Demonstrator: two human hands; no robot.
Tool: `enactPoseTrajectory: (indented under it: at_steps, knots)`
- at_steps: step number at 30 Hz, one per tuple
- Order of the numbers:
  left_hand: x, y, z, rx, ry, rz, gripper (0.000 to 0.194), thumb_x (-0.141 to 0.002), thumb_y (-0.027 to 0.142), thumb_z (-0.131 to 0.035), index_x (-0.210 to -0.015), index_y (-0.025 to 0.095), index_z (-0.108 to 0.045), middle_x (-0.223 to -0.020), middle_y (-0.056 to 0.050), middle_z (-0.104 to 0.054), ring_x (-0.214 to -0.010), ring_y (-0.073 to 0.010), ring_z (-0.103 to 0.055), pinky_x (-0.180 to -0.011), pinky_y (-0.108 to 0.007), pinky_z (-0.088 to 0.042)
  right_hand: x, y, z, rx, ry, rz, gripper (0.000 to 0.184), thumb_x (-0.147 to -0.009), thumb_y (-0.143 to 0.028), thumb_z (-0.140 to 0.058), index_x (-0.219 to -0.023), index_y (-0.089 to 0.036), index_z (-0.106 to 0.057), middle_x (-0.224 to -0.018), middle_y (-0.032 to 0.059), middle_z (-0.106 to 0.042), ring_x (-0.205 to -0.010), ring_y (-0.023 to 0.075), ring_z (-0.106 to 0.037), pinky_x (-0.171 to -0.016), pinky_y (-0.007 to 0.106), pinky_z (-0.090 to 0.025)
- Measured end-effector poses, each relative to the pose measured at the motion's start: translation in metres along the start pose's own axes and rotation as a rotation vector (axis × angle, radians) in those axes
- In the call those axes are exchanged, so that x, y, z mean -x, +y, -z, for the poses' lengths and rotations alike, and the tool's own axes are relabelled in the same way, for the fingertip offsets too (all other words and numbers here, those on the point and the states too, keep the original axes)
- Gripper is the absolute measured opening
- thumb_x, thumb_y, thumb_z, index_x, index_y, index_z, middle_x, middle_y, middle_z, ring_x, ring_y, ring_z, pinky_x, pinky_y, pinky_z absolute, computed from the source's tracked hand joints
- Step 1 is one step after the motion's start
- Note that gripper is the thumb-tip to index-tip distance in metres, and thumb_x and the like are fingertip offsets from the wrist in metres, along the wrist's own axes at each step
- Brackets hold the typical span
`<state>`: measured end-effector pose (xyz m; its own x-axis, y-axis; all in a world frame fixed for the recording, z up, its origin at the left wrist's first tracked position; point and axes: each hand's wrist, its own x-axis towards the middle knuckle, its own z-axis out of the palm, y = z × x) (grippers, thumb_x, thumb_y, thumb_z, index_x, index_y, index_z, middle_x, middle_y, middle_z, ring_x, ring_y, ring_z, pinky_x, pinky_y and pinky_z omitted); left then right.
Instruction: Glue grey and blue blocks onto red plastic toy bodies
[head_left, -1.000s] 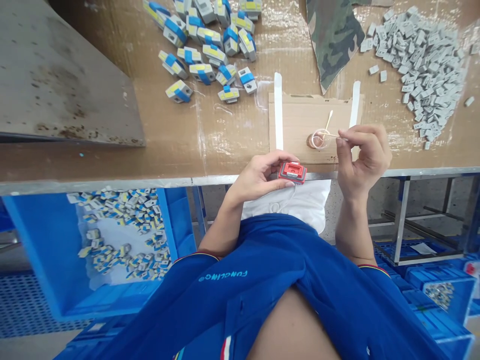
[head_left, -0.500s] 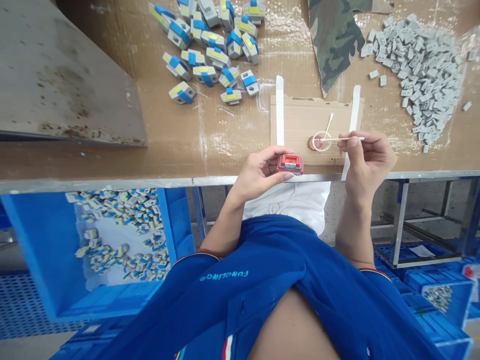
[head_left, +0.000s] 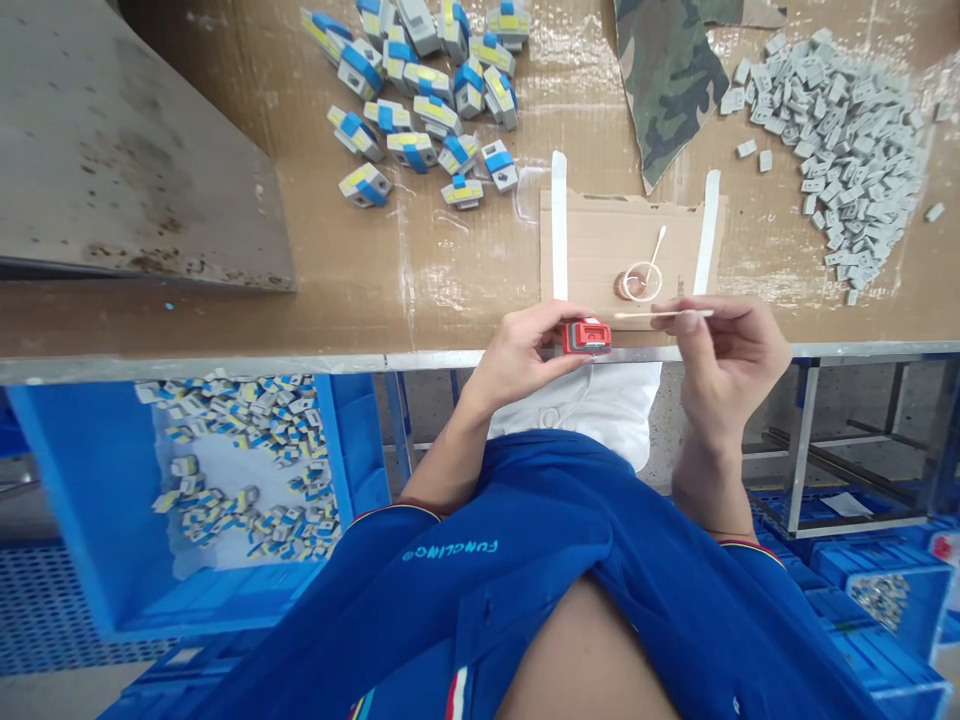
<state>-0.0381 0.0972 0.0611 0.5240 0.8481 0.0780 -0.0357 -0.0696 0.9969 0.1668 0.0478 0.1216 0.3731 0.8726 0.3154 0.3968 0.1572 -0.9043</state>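
Note:
My left hand (head_left: 525,352) is closed round a small red block with a grey insert (head_left: 586,336), held at the table's front edge. My right hand (head_left: 726,352) pinches a thin cotton swab (head_left: 656,314) that lies level, its tip pointing left toward the red block and just short of it. Behind the swab a small round dish (head_left: 642,282) sits on a taped-down cardboard pad (head_left: 600,240), with a second swab (head_left: 656,246) leaning in it.
Several grey, blue and yellow parts (head_left: 420,100) lie at the back of the cardboard-covered table (head_left: 420,280). A heap of small grey pieces (head_left: 840,120) is at the back right, beside a camouflage cloth (head_left: 667,70). A blue bin (head_left: 90,500) of parts stands lower left.
My right hand drew the swab out of the dish and brought it down and toward me, level with the red block. My left hand tilted the block slightly.

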Motion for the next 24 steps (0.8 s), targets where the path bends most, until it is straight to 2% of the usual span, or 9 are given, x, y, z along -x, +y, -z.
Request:
enactPoseTrajectory:
  at_steps: [3,6,24]
  knots:
    - [0.000,0.001,0.000,-0.070,0.001,-0.040,0.042,-0.086,0.036,-0.085,-0.122,0.019,-0.072,-0.117,-0.011,-0.078,-0.101,-0.0190,-0.075,-0.080,-0.027,-0.063,0.008,-0.010,-0.001,0.051,-0.106,0.033,0.007,-0.098,-0.032,-0.072,-0.103,-0.027,-0.073,-0.094,0.0005,-0.082,-0.085,0.0193,-0.081,-0.073,0.035,-0.067]
    - [0.000,0.003,0.000,-0.103,-0.004,-0.056,0.040,-0.087,0.037,-0.084,-0.121,0.020,-0.072,-0.115,-0.010,-0.078,-0.099,-0.0183,-0.075,-0.079,-0.026,-0.062,0.011,-0.010,-0.001,0.089,-0.151,0.068,0.008,-0.098,-0.032,-0.073,-0.103,-0.027,-0.073,-0.094,0.0008,-0.082,-0.087,0.0195,-0.081,-0.073,0.034,-0.067]
    - [-0.002,0.009,0.001,-0.171,-0.026,-0.111,0.031,-0.093,0.035,-0.076,-0.117,0.018,-0.069,-0.106,-0.008,-0.075,-0.090,-0.0157,-0.071,-0.076,-0.026,-0.059,0.012,-0.004,-0.003,0.101,-0.188,0.092,0.008,-0.097,-0.030,-0.074,-0.103,-0.027,-0.074,-0.096,0.0016,-0.082,-0.089,0.0192,-0.081,-0.077,0.033,-0.067]
